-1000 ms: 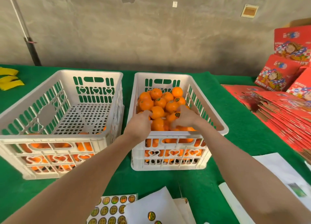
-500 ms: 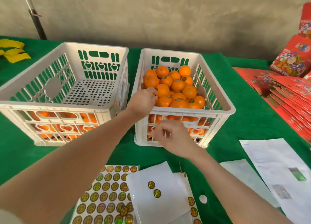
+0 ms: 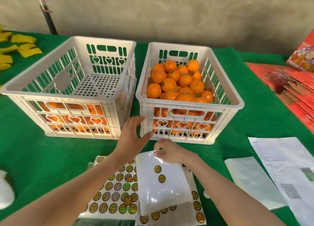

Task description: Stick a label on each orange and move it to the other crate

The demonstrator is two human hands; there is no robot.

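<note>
The left hand (image 3: 132,137) is hovering on an outstretched forearm, its fingers (image 3: 139,120) spreading apart and holding nothing, tips just beside the near corner of the right crate (image 3: 190,105). The right hand (image 3: 169,152) is bending at the wrist, its fingers (image 3: 158,151) curling together on the far edge of the backing sheet (image 3: 163,188). Beyond both sets of fingers, the oranges (image 3: 178,85) are lying heaped in that crate. Two labels (image 3: 158,169) are sitting on the sheet, just nearer the person than the right fingers.
</note>
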